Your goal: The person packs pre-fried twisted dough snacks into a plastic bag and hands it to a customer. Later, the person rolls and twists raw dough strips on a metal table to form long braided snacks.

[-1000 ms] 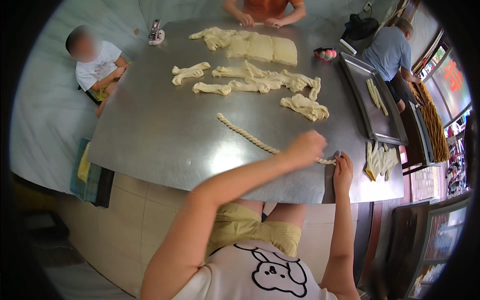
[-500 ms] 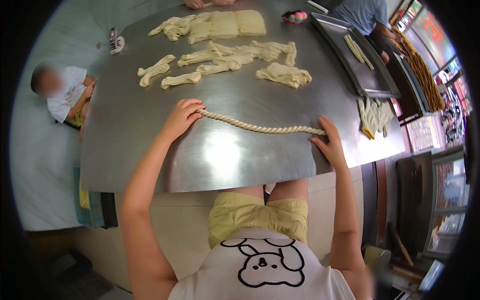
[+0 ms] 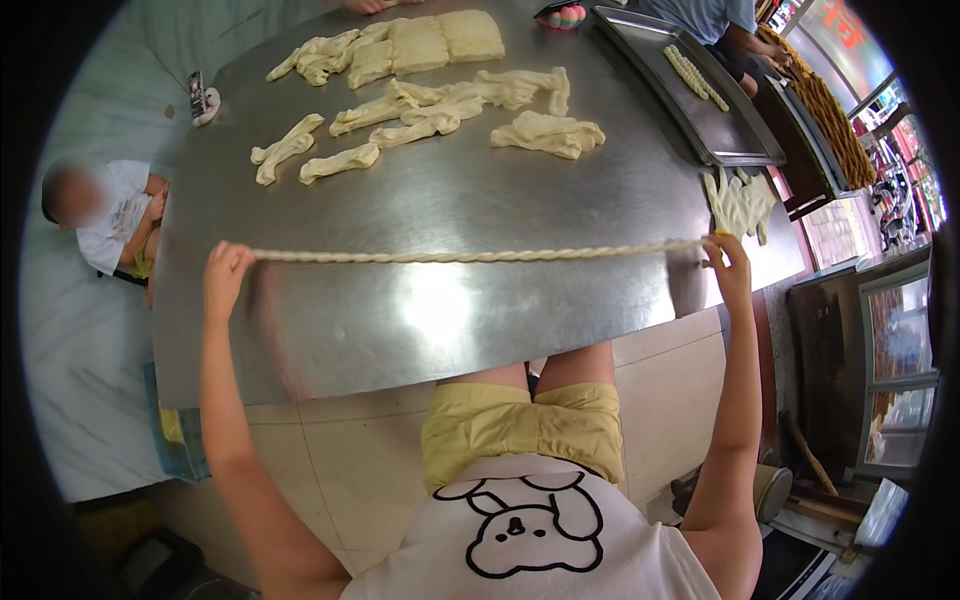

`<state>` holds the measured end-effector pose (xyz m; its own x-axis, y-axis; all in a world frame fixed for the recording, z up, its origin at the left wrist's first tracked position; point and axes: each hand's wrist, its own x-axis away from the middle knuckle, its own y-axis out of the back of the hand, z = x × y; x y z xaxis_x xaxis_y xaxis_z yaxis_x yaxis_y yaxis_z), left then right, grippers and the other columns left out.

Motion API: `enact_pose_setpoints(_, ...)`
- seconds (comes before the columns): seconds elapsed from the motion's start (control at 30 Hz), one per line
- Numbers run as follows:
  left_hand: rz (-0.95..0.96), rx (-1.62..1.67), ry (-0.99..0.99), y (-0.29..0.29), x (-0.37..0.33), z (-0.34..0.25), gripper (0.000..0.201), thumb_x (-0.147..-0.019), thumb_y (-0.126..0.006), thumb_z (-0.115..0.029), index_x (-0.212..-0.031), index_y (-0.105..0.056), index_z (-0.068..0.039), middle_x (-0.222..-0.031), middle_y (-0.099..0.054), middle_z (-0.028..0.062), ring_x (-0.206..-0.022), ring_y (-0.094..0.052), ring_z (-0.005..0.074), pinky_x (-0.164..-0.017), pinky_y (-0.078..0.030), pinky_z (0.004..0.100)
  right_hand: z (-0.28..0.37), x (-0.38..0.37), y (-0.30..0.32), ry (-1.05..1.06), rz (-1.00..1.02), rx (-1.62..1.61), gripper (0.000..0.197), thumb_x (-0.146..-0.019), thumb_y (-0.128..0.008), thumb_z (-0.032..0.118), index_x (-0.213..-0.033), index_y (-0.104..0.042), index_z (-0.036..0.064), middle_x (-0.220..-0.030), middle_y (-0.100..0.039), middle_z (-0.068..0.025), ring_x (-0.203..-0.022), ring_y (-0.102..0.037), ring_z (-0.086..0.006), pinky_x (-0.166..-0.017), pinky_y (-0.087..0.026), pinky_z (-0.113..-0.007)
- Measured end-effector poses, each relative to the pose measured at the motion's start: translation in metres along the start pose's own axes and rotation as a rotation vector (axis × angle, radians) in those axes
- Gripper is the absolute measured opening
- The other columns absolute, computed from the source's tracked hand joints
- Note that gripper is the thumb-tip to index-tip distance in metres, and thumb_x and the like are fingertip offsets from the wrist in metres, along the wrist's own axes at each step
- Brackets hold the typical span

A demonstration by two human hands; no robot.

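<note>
A long pale twisted rope of dough stretches nearly straight across the steel table. Its left end is pinched in my left hand, close to the table's left side. At the other end, my right hand grips it near the right edge, just below a pair of white work gloves. The rope runs just above or along the steel; I cannot tell which. Beyond it lie several loose pieces of dough, among them a lump and a short strip.
A dark metal tray at the far right holds twisted dough. Thick dough slabs sit at the back. A seated person is at the left; another person works beside a heap of brown twists.
Both hands have moved apart, the left one leftward and the right one rightward. Between them the dough rope has become longer, thinner and straighter, without its earlier sag.
</note>
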<state>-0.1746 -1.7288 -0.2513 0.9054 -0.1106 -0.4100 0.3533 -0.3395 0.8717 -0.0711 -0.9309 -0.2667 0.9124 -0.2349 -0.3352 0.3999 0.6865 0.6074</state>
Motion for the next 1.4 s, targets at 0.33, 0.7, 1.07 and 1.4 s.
enact_pose_setpoints(0.33, -0.145, -0.201, -0.259, -0.098, 0.027, -0.187, 0.033, -0.091, -0.053, -0.015, -0.123, -0.054, -0.004, -0.119, -0.057, 0.0183, -0.109, -0.053, 0.0333, -0.093, -0.042, 0.0437, 0.107, 0.090, -0.158, 0.336, 0.066, 0.752, 0.044, -0.090, -0.048, 0.013, -0.132, -0.044, -0.0004, -0.128, -0.049, -0.0179, -0.119, -0.048, -0.0315, -0.096, -0.038, -0.047)
enact_pose_setpoints(0.7, -0.194, -0.315, 0.103, -0.136, 0.001, -0.184, 0.041, -0.093, -0.048, -0.022, -0.126, -0.048, 0.003, -0.135, -0.045, 0.0226, -0.128, -0.041, 0.0349, -0.102, -0.037, 0.0480, 0.026, -0.050, -0.128, 0.088, -0.344, 0.758, 0.044, -0.089, -0.057, 0.025, -0.122, -0.049, -0.0026, -0.107, -0.060, -0.0203, -0.094, -0.057, -0.0349, -0.080, -0.046, -0.044)
enact_pose_setpoints(1.07, 0.319, 0.218, 0.446, -0.015, -0.009, -0.147, 0.033, -0.095, -0.045, -0.018, -0.125, -0.048, -0.005, -0.132, -0.051, 0.0159, -0.119, -0.050, 0.0362, -0.103, -0.037, 0.0455, 0.073, 0.001, -0.121, 0.165, 0.089, 0.502, 0.033, -0.091, -0.047, 0.009, -0.123, -0.052, 0.0002, -0.129, -0.053, -0.0181, -0.121, -0.048, -0.0365, -0.101, -0.039, -0.045)
enact_pose_setpoints(1.4, 0.164, 0.309, 0.383, -0.058, -0.022, -0.111, 0.030, -0.096, -0.044, -0.024, -0.112, -0.058, -0.004, -0.118, -0.058, 0.0166, -0.103, -0.057, 0.0361, -0.089, -0.045, 0.0477, 0.052, 0.017, -0.148, 0.035, -0.144, 0.876, 0.051, -0.093, -0.046, 0.031, -0.133, -0.042, -0.0020, -0.138, -0.042, -0.0239, -0.128, -0.040, -0.0362, -0.104, -0.026, -0.059)
